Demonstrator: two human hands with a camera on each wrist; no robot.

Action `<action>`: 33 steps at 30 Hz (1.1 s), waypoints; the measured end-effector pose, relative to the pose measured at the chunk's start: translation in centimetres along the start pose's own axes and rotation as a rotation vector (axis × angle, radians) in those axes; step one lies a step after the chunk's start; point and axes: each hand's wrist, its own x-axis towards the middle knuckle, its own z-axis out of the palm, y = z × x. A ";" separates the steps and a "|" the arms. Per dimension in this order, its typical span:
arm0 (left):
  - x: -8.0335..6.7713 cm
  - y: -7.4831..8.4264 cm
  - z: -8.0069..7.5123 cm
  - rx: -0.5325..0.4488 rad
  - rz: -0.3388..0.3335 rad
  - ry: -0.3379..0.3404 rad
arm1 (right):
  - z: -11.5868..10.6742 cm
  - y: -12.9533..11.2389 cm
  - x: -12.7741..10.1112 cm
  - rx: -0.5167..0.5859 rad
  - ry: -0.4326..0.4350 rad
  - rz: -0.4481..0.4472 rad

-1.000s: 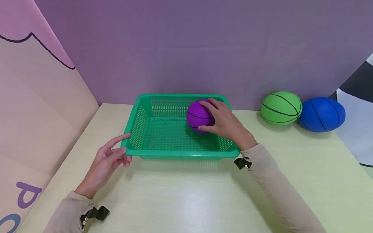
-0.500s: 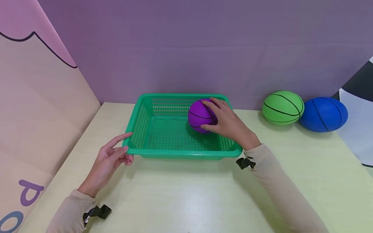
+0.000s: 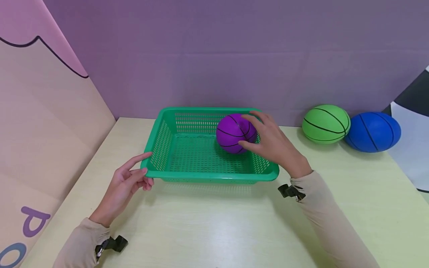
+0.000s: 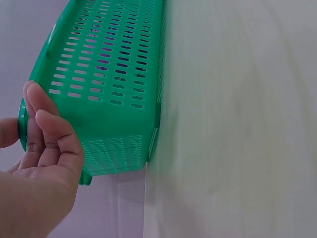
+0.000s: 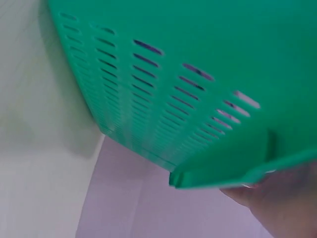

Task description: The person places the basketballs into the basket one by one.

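Note:
A green plastic basket (image 3: 207, 175) with slotted walls stands on the table. Its near left corner is pinched by my left hand (image 3: 125, 184), thumb and fingers on either side of the rim; the left wrist view shows the fingers (image 4: 49, 129) curled beneath that rim. A purple ball (image 3: 231, 134) with black lines sits inside the basket toward the right end. Over the right rim reaches my right hand (image 3: 273, 139), fingers spread and loosely bent, with fingertips overlapping the ball's right side. In the right wrist view the basket's wall (image 5: 148, 99) hides most of that hand.
On the table's back right, a light green ball (image 3: 326, 124) and a blue ball (image 3: 372, 132) lie side by side, both with black lines. A purple backdrop (image 3: 214, 56) rises behind the pale table (image 3: 214, 223).
My right hand has drawn back to the right, easing its fingers off the purple ball, and more of the ball shows. The left hand stays at the basket's corner.

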 end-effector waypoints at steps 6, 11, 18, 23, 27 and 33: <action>0.0 -0.1 0.0 0.011 0.001 0.003 | -1.0 0.2 -0.5 0.006 0.033 0.009; -0.1 -0.1 -0.1 0.015 -0.003 0.001 | -1.7 0.6 -0.9 0.023 0.063 0.006; -0.1 0.0 -0.2 0.028 -0.007 0.002 | -2.4 1.5 -1.4 0.020 0.151 -0.010; -0.3 0.0 -0.3 0.034 -0.007 0.010 | -3.0 2.0 -1.4 0.025 0.190 -0.014; -0.2 0.1 -0.3 0.032 -0.003 0.009 | -3.7 2.8 -1.8 0.030 0.236 -0.001; 0.1 0.0 0.0 0.035 -0.002 0.009 | -4.8 3.9 -2.2 0.038 0.242 0.066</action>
